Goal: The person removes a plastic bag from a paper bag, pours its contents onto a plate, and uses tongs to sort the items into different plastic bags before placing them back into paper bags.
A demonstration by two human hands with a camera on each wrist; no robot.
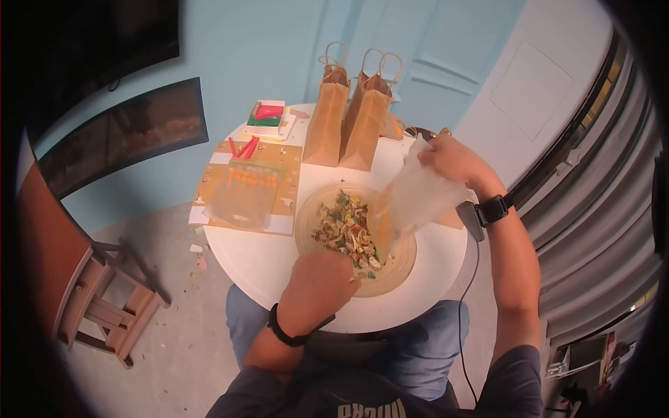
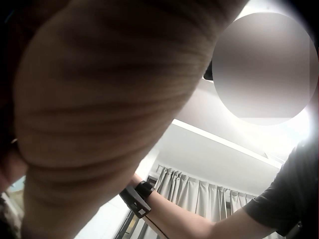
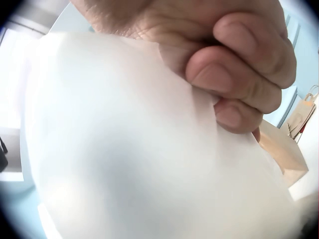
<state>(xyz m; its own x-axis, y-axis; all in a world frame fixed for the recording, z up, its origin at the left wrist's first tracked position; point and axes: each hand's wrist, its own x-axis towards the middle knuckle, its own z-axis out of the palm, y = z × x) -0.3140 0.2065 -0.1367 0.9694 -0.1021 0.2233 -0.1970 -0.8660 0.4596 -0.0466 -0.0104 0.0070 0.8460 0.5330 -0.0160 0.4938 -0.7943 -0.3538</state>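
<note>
In the head view, a round plate (image 1: 306, 240) holds a heap of mixed small pieces (image 1: 346, 230), pale, brown and green. My right hand (image 1: 449, 161) grips a translucent bag (image 1: 421, 196) above the plate's right side, the bag slanting down toward the heap with orange print at its lower part. Curled fingers (image 3: 214, 77) pinch the whitish bag (image 3: 124, 144) in the right wrist view. At the plate's near edge, my left hand (image 1: 320, 282) is seen from its back, and its fingers are mostly hidden. The left wrist view shows mainly skin close up.
Two brown paper bags (image 1: 327, 125) stand behind the plate. On the table's left lie a brown board (image 1: 209, 188), another clear bag (image 1: 244, 202), pink sticks (image 1: 247, 148) and a small box (image 1: 267, 113). A cable (image 1: 461, 313) hangs at the right; a wooden chair (image 1: 111, 306) stands lower left.
</note>
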